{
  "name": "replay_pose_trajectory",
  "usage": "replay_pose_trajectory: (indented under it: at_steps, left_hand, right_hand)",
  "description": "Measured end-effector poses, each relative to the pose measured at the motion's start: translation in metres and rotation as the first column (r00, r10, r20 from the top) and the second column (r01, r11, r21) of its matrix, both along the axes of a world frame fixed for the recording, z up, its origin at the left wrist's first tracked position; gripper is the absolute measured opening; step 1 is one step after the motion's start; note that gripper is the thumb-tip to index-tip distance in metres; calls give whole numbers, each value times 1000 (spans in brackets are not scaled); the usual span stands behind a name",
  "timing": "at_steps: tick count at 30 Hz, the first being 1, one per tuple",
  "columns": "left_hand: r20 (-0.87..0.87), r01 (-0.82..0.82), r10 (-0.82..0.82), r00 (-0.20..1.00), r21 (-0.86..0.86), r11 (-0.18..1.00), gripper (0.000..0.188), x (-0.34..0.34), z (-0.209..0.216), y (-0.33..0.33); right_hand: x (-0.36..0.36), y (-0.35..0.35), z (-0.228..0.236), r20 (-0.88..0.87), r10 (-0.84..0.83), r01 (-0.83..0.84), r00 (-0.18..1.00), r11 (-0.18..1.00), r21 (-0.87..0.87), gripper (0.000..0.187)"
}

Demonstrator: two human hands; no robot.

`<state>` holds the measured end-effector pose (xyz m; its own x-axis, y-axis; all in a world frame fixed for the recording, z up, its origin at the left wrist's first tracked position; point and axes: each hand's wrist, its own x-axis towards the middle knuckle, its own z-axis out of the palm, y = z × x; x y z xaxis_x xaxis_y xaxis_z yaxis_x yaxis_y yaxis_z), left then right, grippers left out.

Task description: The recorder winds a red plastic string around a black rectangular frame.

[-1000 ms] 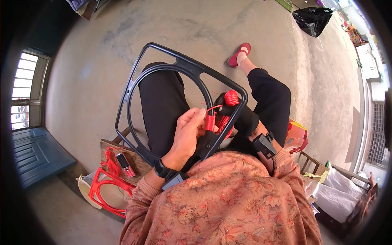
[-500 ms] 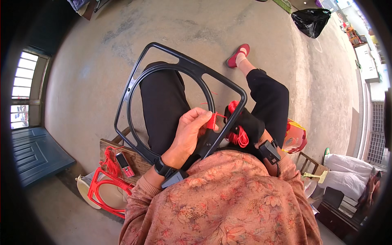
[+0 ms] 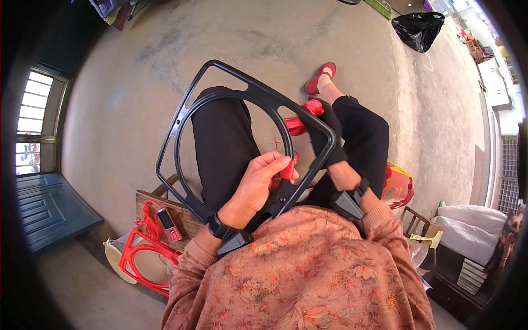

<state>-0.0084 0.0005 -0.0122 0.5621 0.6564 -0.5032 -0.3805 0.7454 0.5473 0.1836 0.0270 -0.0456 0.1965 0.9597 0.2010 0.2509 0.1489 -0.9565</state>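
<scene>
A black frame (image 3: 273, 100) with a round ring inside its angular outer rim rests tilted across my lap. My bare left hand (image 3: 254, 181) is closed on the ring's right side, thumb and fingers pinching where red cord is wrapped (image 3: 287, 169) tightly round the bar. My right hand (image 3: 325, 132), in a black glove, is closed on a bundle of red cord (image 3: 296, 126) by the frame's right corner. Loops of the bundle hang inside the frame's opening and bulge above my fingers. The glove and the frame's rim partly hide the right fingers.
On a wooden bench (image 3: 190, 206) at left lie a phone (image 3: 168, 224), loose red cord (image 3: 147, 221) and a red frame (image 3: 129, 253). A red-yellow bag (image 3: 397, 184) stands beside my right leg. A black plastic bag (image 3: 418, 30) lies on the floor at far right.
My right hand has moved away from my body, up along the frame's right side, carrying the cord bundle. The left hand keeps its pinch; the frame has shifted slightly.
</scene>
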Motion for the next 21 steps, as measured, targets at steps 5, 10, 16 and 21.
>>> replay_pose_trajectory:
  at_steps: [5, 10, 16, 21]
  left_hand:
    - [54, 11, -8, 998, -48, 999, 15, -4, -4, -4]
    - [35, -234, 234, 972, 5, 972, 23, 8, -10, -11]
    - [68, -188, 177, 982, 221, 957, 20, 4, -13, -12]
    - [38, -143, 138, 990, 190, 971, 17, 5, -2, -8]
  right_hand:
    - [-28, -5, 7, -752, 83, -379, 653, 896, -230, 47]
    - [-29, -13, 28, -946, 70, -610, 317, 778, -147, 51]
    - [-28, 1, 33, -975, 169, -759, 143, 651, 1, 56]
    - [-15, 13, 29, -914, 244, -718, 324, 693, -69, 64]
